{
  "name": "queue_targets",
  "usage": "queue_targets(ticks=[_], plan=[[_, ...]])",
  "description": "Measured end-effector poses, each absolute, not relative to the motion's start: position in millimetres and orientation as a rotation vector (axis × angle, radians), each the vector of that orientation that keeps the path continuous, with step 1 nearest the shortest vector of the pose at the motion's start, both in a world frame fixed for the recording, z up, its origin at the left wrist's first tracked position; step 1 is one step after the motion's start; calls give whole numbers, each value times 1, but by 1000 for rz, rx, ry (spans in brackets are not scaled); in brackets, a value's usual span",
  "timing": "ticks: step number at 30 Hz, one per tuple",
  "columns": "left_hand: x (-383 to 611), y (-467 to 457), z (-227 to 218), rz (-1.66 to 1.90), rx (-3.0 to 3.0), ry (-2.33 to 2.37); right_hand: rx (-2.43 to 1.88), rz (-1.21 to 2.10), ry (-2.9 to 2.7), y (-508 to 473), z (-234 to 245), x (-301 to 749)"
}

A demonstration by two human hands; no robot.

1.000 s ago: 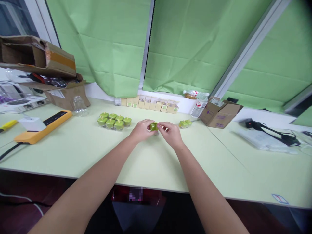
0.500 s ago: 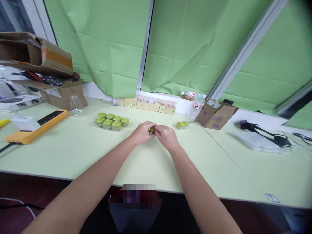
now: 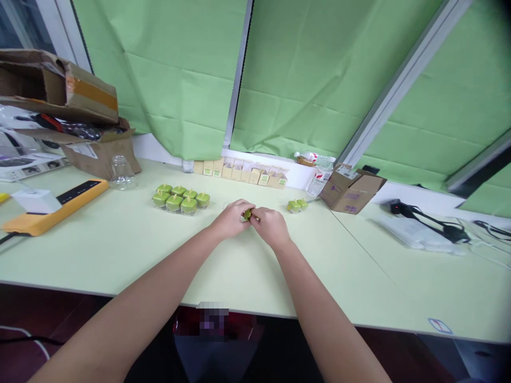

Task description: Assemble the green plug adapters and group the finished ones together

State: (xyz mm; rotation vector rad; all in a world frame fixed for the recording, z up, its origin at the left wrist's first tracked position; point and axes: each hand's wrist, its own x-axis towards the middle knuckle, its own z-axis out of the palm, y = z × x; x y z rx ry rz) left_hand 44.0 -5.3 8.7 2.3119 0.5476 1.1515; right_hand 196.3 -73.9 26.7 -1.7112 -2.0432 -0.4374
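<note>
My left hand (image 3: 232,218) and my right hand (image 3: 270,226) meet over the pale green table (image 3: 120,250), both closed around one small green candle (image 3: 247,214), which is mostly hidden between the fingers. To the left stands a cluster of several green candles in clear cups (image 3: 179,199). Two more green candles (image 3: 297,205) sit just right of my hands. A row of small beige boxes (image 3: 239,172) lines the back edge by the curtain.
An open brown carton (image 3: 351,191) and a plastic bottle (image 3: 317,183) stand at the back right. Black cables and clear packaging (image 3: 431,229) lie far right. A yellow device (image 3: 51,207), a glass jar (image 3: 121,173) and stacked cartons (image 3: 59,101) fill the left.
My two hands have closed in tighter on the candle, so less of it shows now. The view has shifted slightly.
</note>
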Motion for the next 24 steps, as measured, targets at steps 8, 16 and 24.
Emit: queue_targets(ticks=[8, 16, 24], plan=[[43, -6, 10, 1156, 2311, 547, -1681, -352, -2013, -76, 26, 196], [41, -2, 9, 1170, 2334, 565, -1528, -114, -2034, -80, 34, 198], [39, -5, 10, 1145, 2426, 529, -1525, -11, -1986, -75, 28, 202]])
